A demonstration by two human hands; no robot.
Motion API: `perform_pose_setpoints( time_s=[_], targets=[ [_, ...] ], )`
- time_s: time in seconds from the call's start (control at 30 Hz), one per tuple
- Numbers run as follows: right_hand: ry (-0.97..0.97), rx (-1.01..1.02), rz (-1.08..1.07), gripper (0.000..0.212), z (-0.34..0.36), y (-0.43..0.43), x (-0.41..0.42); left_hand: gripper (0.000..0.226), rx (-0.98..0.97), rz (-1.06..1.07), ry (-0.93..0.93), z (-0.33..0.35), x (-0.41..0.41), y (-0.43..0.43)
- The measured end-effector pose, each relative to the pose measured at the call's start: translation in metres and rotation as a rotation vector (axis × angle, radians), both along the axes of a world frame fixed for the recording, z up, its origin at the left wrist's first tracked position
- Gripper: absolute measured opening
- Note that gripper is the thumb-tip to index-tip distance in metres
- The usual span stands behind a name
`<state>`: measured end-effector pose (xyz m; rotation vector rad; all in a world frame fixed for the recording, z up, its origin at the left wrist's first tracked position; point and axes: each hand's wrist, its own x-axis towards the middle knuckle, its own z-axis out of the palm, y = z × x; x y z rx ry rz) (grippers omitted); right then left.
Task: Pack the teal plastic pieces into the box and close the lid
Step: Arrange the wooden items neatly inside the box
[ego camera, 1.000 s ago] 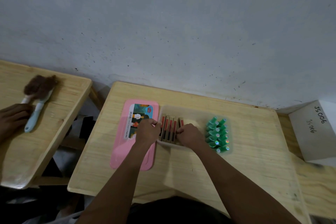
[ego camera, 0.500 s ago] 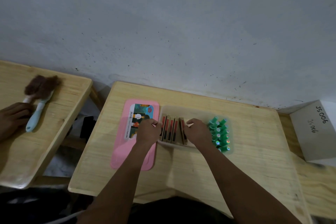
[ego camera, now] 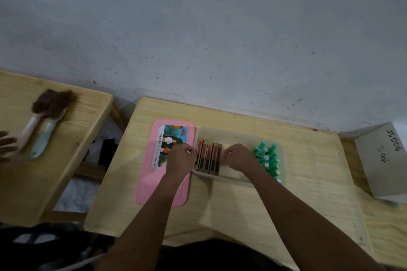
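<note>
A clear plastic box (ego camera: 231, 136) sits open at the middle of a wooden counter (ego camera: 308, 182), its pink lid (ego camera: 154, 187) lying flat just beside it at 9 o'clock. Teal plastic pieces (ego camera: 267, 158) stand clustered in the box's 3 o'clock end, with a row of red and tan slats (ego camera: 208, 157) at the other end. The left hand (ego camera: 180, 157), its grip curled, touches the box's 9 o'clock wall; the right hand (ego camera: 239, 157) pinches at the slats, though what it holds cannot be told
</note>
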<state>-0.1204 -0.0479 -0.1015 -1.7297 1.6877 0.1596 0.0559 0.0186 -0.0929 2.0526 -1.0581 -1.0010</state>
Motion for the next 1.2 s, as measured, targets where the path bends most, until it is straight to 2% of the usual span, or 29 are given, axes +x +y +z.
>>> perform_pose_setpoints(
  time_s=[0.07, 0.13, 0.27, 0.37, 0.63, 0.83, 0.97, 1.07, 1.2],
  targets=[
    [0.039, -0.128, 0.018, 0.033, 0.004, -0.007, 0.003, 0.022, -0.004, 0.0, -0.004, 0.001, -0.001, 0.0],
    [0.006, -0.21, 0.14, 0.038, 0.007, -0.013, 0.015, 0.022, 0.001, 0.006, -0.003, 0.001, -0.002, 0.0],
    [-0.04, -0.187, 0.355, 0.035, 0.004, -0.015, 0.047, 0.021, -0.007, 0.006, 0.002, 0.001, 0.0, 0.0],
    [-0.065, -0.208, 0.314, 0.026, -0.003, -0.012, 0.057, 0.02, -0.012, -0.01, -0.014, 0.002, -0.001, 0.0],
    [-0.077, -0.224, 0.303, 0.029, -0.007, -0.011, 0.058, 0.021, -0.033, -0.023, -0.024, 0.002, -0.001, 0.0],
    [-0.058, -0.124, 0.358, 0.024, -0.002, -0.017, 0.056, 0.023, -0.031, -0.013, -0.033, 0.001, -0.002, 0.0],
    [-0.049, -0.054, 0.411, 0.033, -0.003, -0.02, 0.052, 0.022, -0.027, -0.007, -0.03, 0.001, -0.003, 0.0],
    [-0.118, -0.016, 0.36, 0.04, 0.0, -0.018, 0.048, 0.022, -0.026, -0.011, -0.027, 0.001, -0.003, 0.0],
    [-0.198, -0.173, 0.042, 0.042, 0.008, -0.003, 0.034, 0.022, -0.015, -0.004, -0.02, 0.0, -0.002, -0.001]
  ],
)
